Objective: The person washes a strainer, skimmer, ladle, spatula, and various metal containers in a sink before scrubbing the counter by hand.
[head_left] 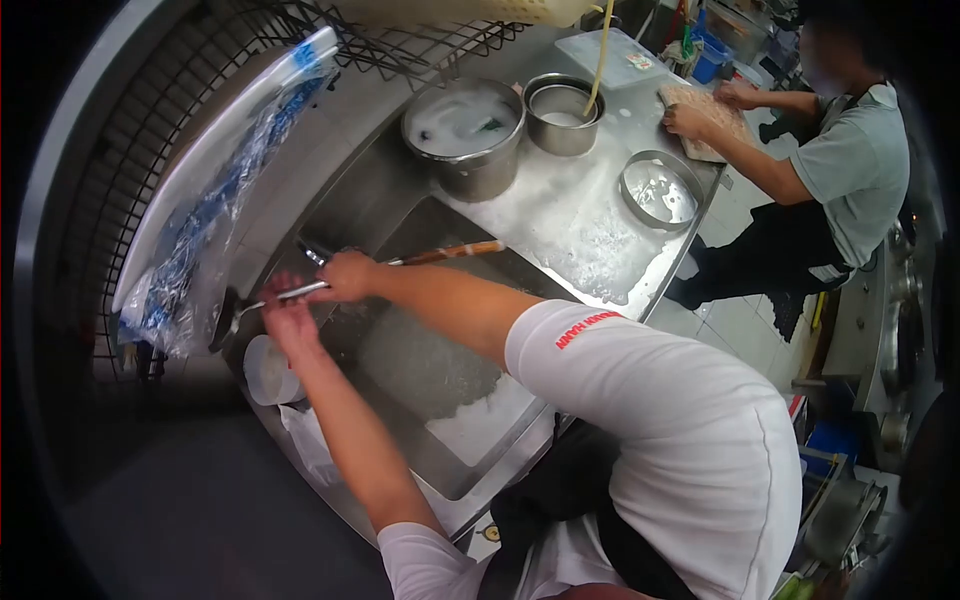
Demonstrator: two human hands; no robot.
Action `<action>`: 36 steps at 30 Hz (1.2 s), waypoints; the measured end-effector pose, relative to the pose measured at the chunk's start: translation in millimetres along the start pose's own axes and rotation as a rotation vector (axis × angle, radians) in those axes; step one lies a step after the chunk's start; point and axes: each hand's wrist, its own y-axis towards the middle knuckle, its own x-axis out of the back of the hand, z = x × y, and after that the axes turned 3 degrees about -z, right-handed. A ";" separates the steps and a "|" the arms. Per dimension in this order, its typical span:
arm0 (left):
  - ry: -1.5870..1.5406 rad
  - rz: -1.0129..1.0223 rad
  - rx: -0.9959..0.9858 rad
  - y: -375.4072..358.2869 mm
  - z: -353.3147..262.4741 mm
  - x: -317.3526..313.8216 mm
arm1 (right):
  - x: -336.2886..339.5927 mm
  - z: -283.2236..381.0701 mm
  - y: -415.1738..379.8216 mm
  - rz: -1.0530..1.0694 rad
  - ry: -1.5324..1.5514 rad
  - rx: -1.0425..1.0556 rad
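A long-handled metal utensil (303, 291) with a brown wooden handle (450, 253) lies slantwise above the sink. My right hand (350, 277) is closed around its metal shaft, near the tap (313, 253). My left hand (290, 318) is at the shaft's far end, fingers stretched out, with the shaft passing across them. A dark shape at the utensil's left end is too dim to make out. Below my forearms, the steel sink basin (480, 465) holds cloudy water (425, 360). A white plastic tub (268, 370) sits on the sink's edge beside my left wrist.
On the wet steel counter (590, 240) stand a large pot of sudsy water (465, 175), a smaller pot (563, 140) with a hose in it, and a metal ring (630, 200). A co-worker (850, 150) handles a pinkish slab at right. Plastic-wrapped sheets (215, 200) lean left.
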 end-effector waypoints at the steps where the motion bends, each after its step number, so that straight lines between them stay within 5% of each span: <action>1: -0.022 -0.018 -0.023 3.5 -7.3 4.5 | -8.0 -3.2 -2.0 -0.033 -0.025 0.037; 8: 0.045 -0.074 -0.217 -8.3 -71.3 24.8 | -64.5 -82.8 -27.3 0.127 0.228 -0.121; 11: 0.060 -0.172 -0.327 -20.4 -109.4 19.5 | -91.9 -127.6 -44.3 0.256 0.032 -0.298; 17: 0.073 -0.193 -0.425 -22.5 -136.1 22.9 | -97.1 -100.4 -37.0 0.214 0.024 -0.563; 21: 0.195 -0.127 -0.432 -32.4 -140.4 17.0 | -86.8 -73.8 -26.7 0.080 0.061 -0.453; 24: 0.242 -0.186 -0.404 -27.0 -122.7 26.7 | -111.3 -67.3 -8.6 0.030 0.106 -0.175; 26: 0.231 -0.118 -0.358 -25.1 -98.5 32.7 | -71.0 -23.4 -15.9 0.041 0.216 -0.193; 32: 0.039 -0.065 -0.189 -37.3 -40.8 27.2 | -55.8 -58.6 -61.1 -0.249 0.195 0.058; 36: -0.114 -0.061 -0.083 -21.9 -6.0 27.9 | 15.5 -58.6 -107.2 -0.031 0.081 -0.070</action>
